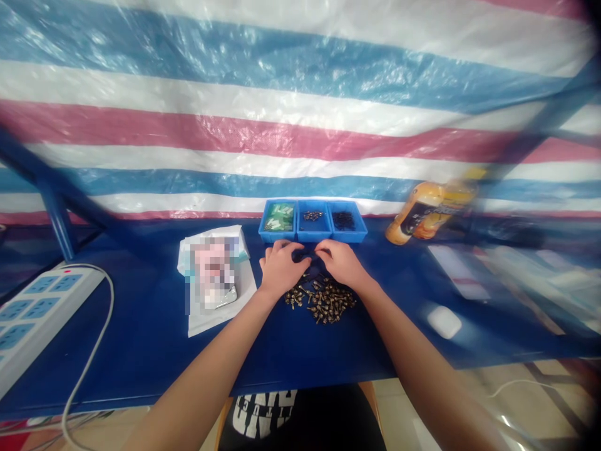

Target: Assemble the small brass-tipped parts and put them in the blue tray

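Left hand [282, 268] and right hand [342, 264] curl their fingers close together on a dark piece [304, 255], hold not clear, between the blue tray [312, 240] and the near brass screws [322, 302].

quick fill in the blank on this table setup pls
The left hand and right hand sit just in front of a blue tray with ____ compartments.
Its leftmost compartment holds ____ packets.
Its rightmost compartment holds a heap of small ____ parts.
A power strip lies at the ____ end of the blue table.

Missing words: three, green, black, left.
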`<state>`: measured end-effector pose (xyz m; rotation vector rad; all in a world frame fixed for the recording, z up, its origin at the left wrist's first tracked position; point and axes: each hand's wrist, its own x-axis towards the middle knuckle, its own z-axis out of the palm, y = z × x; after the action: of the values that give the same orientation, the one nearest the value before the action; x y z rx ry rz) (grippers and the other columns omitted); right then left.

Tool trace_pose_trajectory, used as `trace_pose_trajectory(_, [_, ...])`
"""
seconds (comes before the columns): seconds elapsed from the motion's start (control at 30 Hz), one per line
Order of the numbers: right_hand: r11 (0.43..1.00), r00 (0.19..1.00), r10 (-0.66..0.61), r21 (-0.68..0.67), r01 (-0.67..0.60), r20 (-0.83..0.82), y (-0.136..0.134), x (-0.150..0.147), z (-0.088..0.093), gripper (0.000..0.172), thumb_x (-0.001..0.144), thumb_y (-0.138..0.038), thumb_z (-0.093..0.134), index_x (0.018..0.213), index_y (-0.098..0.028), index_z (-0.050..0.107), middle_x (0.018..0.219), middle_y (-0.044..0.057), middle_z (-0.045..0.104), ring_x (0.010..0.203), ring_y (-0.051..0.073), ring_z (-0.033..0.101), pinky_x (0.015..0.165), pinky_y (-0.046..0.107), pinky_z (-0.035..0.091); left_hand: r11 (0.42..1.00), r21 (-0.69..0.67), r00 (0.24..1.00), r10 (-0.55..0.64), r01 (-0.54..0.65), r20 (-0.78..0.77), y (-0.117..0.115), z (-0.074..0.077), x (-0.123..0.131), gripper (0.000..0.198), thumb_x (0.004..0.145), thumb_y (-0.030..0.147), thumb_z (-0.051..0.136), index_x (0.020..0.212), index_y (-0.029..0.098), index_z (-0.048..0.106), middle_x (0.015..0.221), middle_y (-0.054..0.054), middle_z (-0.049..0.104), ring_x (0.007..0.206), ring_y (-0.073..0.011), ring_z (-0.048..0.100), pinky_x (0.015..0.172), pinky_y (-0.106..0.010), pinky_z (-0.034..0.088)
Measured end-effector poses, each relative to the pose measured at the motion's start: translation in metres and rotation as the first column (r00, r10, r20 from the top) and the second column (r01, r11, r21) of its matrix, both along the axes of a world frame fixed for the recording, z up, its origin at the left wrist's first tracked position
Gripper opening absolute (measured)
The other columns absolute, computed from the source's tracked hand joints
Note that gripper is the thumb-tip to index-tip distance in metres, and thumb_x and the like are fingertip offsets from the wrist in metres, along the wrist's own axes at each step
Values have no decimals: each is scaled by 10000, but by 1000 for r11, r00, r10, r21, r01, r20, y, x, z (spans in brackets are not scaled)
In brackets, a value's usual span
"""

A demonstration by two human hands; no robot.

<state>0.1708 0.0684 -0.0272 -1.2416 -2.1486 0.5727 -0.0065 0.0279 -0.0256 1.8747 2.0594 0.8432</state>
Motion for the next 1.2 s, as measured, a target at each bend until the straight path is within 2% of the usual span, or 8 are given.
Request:
trace_pose_trajectory(0.23, [990,916,46,-105,-96,-400,-8,-3,10,179,854,-241,630,1016,-205,697,998,43,733,850,180,669,774,303,511,980,145,989,-146,139,39,-9,11,7,178,915,347,594,1007,326,744,1100,3,733,1034,-264,609,908,-416,436])
trace_pose_trajectory(0.43, [974,932,14,-205,-94,-361,-15,-5,16,251,909,-424,571,946,-201,680,848,19,686,716,157,608,681,288,464,943,270,970,-227,195,91,-10,12,0,161,934,305,583,983,280,734,1023,6,758,971,-218,644,862,-341,484])
trace_pose_trajectory(0.6, [964,925,39,-229,-134,-378,-19,-7,17,284,936,-429,515,813,-195,618,756,-7,635,689,141,566,665,270,431,923,313,959,-267,224,100,-11,11,0,143,914,280,608,994,266,727,1013,5,754,954,-204,653,895,-342,491])
trace_pose_trajectory(0.73, [962,892,-58,-263,-70,-449,-11,-5,13,309,905,-395,548,674,-190,568,654,-17,591,630,128,538,637,262,416,930,312,955,-252,193,160,-11,9,2,279,898,316,631,1166,249,672,1077,-17,738,932,-195,657,894,-342,511])
trace_pose_trajectory(0.83, [956,790,-202,-293,29,-579,-3,0,11,322,882,-396,561,637,-188,546,602,-22,558,560,113,509,583,254,404,939,292,957,-237,182,165,-11,7,1,221,915,317,599,1100,241,691,1066,-23,736,932,-197,661,892,-342,516])
trace_pose_trajectory(0.97, [922,642,-371,-348,170,-671,5,8,10,327,826,-480,642,1014,-217,590,710,-31,639,501,108,513,510,245,400,945,279,963,-220,170,156,-10,6,-1,174,918,295,585,1035,244,704,1028,-7,739,932,-193,662,894,-336,510])
trace_pose_trajectory(1.07, [915,703,-398,-312,257,-590,6,12,7,454,823,-505,654,1168,-224,566,753,-13,674,545,133,560,546,264,438,947,279,969,-202,158,139,-10,6,-2,169,920,280,576,1026,247,702,1017,-2,741,937,-197,662,891,-342,503])
trace_pose_trajectory(1.2, [976,936,-210,-110,186,-283,3,12,2,235,873,-411,616,968,-216,708,824,33,712,748,183,647,744,317,487,952,271,978,-176,141,110,-9,6,-4,174,921,252,558,1020,255,701,1031,4,741,960,-212,654,905,-357,494])
